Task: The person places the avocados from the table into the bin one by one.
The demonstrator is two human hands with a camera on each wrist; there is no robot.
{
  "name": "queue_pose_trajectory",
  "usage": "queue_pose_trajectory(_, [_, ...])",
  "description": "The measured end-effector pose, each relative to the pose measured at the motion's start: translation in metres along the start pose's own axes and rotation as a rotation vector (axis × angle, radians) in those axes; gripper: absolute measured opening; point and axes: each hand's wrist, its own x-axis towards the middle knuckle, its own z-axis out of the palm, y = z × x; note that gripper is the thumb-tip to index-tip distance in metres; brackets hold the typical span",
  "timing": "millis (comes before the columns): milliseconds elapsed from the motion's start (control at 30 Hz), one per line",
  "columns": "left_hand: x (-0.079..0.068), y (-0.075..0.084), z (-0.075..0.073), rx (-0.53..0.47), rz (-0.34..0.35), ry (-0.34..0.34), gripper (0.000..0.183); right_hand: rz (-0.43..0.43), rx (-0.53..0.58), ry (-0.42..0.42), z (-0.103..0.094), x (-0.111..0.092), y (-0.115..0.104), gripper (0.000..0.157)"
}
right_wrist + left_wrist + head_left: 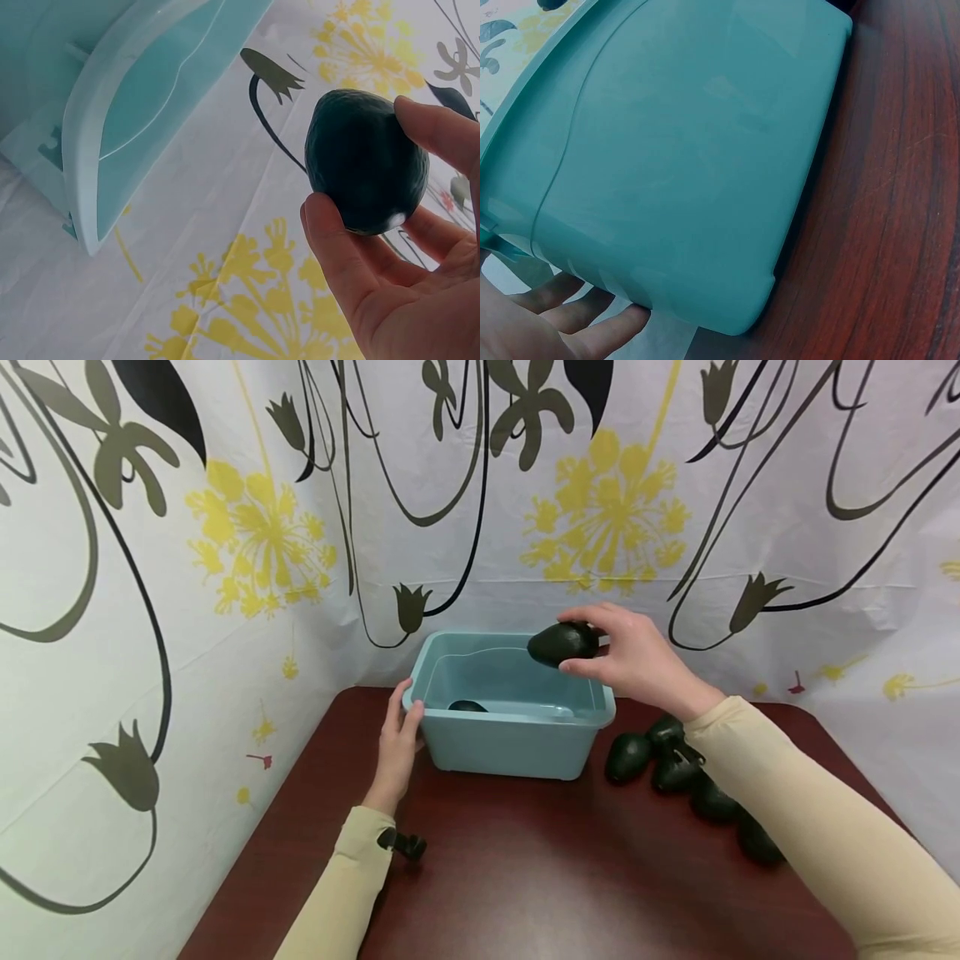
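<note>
In the head view, my right hand holds a dark green avocado between thumb and fingers, above the right part of a light blue plastic bin. The right wrist view shows the same avocado pinched at its sides, with the bin's rim off to the left. My left hand grips the bin's left front corner at the rim. Seen from the left wrist, its fingers lie along the outer end wall. Inside the bin, one avocado shows partly above the front rim.
Several avocados lie on the dark red-brown table to the right of the bin, some partly hidden under my right forearm. A white curtain with flower prints hangs behind the table and along its left side.
</note>
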Motion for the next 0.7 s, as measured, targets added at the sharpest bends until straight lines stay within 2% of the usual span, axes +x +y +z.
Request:
queue_pose_trajectory(433, [0.0, -0.001, -0.001, 0.01, 0.006, -0.001, 0.06, -0.009, -0.039, -0.073, 0.0, 0.017, 0.002, 0.061])
queue_pose_trajectory(700, [0.0, -0.001, -0.001, 0.003, 0.002, -0.006, 0.058, -0.013, -0.116, -0.138, 0.006, 0.029, -0.002, 0.061])
